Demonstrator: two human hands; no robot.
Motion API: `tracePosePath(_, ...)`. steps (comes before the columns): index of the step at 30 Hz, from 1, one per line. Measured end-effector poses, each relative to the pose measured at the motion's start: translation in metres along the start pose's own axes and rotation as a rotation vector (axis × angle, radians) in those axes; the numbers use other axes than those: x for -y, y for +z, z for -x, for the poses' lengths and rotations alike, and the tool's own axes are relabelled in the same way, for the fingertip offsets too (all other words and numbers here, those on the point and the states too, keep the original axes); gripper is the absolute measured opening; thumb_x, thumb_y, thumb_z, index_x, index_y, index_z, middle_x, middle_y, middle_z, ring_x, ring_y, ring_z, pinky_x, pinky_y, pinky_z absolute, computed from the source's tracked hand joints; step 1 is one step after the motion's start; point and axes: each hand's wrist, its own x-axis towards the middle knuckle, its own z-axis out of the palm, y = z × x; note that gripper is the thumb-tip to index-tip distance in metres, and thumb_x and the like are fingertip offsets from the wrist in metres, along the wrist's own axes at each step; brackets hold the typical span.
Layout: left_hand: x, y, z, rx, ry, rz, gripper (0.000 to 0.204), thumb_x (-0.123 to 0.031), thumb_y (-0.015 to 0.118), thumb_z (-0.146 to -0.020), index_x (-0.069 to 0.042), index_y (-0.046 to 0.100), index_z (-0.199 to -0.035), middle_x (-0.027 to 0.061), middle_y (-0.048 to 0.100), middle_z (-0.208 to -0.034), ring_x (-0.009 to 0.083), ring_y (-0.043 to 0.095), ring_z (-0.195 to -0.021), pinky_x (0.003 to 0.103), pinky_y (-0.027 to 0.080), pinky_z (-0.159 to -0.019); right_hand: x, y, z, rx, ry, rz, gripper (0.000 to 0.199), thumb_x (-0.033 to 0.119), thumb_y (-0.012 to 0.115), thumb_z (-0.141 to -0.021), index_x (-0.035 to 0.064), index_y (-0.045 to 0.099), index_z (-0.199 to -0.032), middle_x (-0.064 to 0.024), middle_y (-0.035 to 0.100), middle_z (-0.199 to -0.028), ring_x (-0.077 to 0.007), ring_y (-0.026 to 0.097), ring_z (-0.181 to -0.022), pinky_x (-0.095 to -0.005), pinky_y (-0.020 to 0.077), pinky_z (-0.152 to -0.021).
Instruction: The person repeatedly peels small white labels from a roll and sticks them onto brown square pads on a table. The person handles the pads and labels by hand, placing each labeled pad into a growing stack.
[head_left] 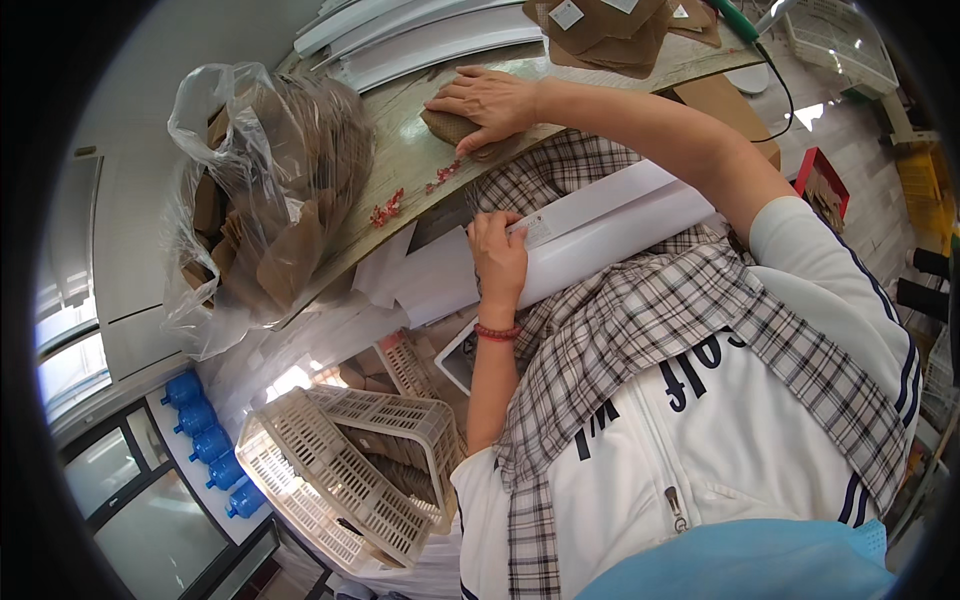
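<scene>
My left hand [497, 262], with a dark red bead bracelet at its wrist, closes over the edge of a long white folded sheet [610, 235] across my lap. A small printed label sits on the sheet beside my fingertips. On the worktable, my right hand [490, 105] lies palm down with its fingers stretched out over a brown textured piece [450, 127]; the hand hides much of that piece. Small red-and-white bits [387, 207] lie along the table's near edge, some of them close to my right thumb.
A clear plastic bag [270, 190] full of brown pieces stands at the table's left end. White long strips [420, 50] and stacked brown pieces [610, 35] lie at the back. A green-handled tool [737, 20] with a cord is at far right. Plastic crates [340, 470] stand lower left.
</scene>
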Motion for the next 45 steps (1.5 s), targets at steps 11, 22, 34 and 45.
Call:
tracePosePath(11,-0.020,0.010,-0.010,0.096,-0.118,0.225,0.012,-0.005,0.070,-0.081,-0.002,0.071,-0.093,0.0114,0.064,-0.091,0.0296,0.059,-0.093,0.039,0.047,-0.085,0.096,0.005,0.167,-0.379,0.332,-0.352,0.027,0.018,0.074,-0.084,0.0105,0.071,-0.110,-0.0044,0.065,-0.100,-0.0251,0.063,-0.095,-0.0382,0.0503,-0.086)
tracePosePath(22,-0.018,0.014,-0.015,0.099,-0.159,0.306,0.012,-0.005,0.071,-0.083,-0.002,0.075,-0.093,0.0090,0.064,-0.087,0.0224,0.061,-0.084,0.033,0.049,-0.077,0.113,0.027,0.195,-0.534,0.153,-0.142,0.029,0.016,0.073,-0.081,0.0124,0.074,-0.110,-0.0039,0.069,-0.111,-0.0222,0.064,-0.094,-0.0343,0.0508,-0.085)
tracePosePath(34,-0.015,0.008,-0.018,0.181,-0.164,0.281,0.013,-0.007,0.068,-0.087,-0.001,0.075,-0.097,0.0097,0.064,-0.090,0.0235,0.061,-0.087,0.034,0.049,-0.078,0.117,0.034,0.182,-0.548,0.388,-0.449,0.010,0.012,0.076,-0.079,0.0116,0.071,-0.088,-0.0024,0.069,-0.107,-0.0239,0.063,-0.103,-0.0418,0.0443,-0.102)
tracePosePath(45,0.008,0.000,-0.029,0.293,-0.512,0.549,0.010,-0.004,0.071,-0.084,0.002,0.074,-0.092,0.0010,0.069,-0.077,0.0082,0.057,-0.069,0.026,0.048,-0.066,0.117,0.026,0.188,-0.592,0.224,-0.665,0.015,0.001,0.071,-0.078,0.0089,0.062,-0.086,-0.0083,0.062,-0.112,-0.0289,0.057,-0.110,-0.0473,0.0403,-0.109)
